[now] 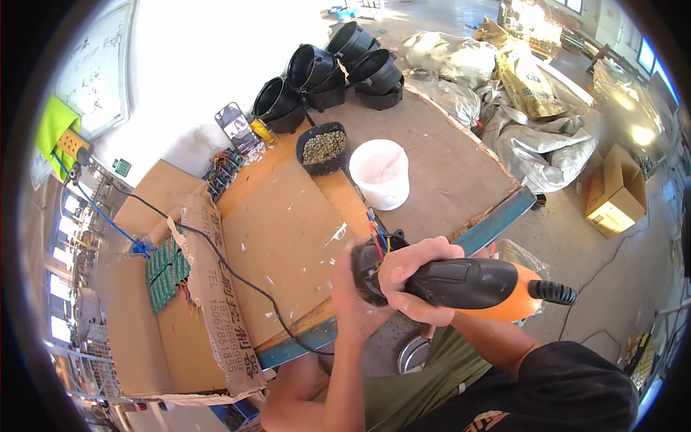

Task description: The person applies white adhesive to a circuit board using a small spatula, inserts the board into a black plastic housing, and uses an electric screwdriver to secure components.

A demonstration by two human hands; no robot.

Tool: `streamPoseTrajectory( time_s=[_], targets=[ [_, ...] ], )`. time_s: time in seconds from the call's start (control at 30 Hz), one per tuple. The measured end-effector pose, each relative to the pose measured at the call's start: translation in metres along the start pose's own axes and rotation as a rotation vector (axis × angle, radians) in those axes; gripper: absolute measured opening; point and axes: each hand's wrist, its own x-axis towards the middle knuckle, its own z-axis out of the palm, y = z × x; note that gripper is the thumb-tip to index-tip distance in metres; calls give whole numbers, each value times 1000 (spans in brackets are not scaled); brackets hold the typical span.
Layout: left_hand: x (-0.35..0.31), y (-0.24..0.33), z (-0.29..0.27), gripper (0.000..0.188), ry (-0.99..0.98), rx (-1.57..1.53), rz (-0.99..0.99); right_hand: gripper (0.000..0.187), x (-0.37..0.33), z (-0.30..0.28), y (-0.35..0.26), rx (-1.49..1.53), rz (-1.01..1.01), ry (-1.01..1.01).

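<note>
My right hand [419,277] is wrapped round an orange-and-black corded power drill [471,284]; its tip is hidden behind my fingers. The drill's rear end with the ribbed cord sleeve points right. Just left of it, my left hand [349,288] grips a black plastic housing [368,270], partly covered by both hands. Red, blue and yellow wires [377,234] stick up out of the housing. Both hands are at the near edge of the workbench. Beyond them stand a white plastic bucket [380,176] and a black bowl [308,163] filled with small brass-coloured pieces, probably screws.
Black round housings [313,68] are stacked at the back. An open cardboard box [223,309] with green circuit boards [167,277] stands left; a black cable [252,283] runs over it onto the bench. A phone [236,128] leans by the wall. Sacks [543,137] lie right.
</note>
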Motion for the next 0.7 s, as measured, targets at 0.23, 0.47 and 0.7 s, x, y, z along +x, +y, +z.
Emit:
streamPoseTrajectory(
  time_s=[0.23, 0.47, 0.7],
  targets=[
    [-6, -4, -1, 106, -24, 223, 39, 38, 1, -10, -14, 763, 485, 165],
    [-10, -11, 3, 99, -7, -40, -113, 35, 22, -3, -33, 595, 728, 473],
    [-8, -10, 2, 100, 12, 112, -6, 36, 15, -31, -26, 371, 728, 272]
  ],
)
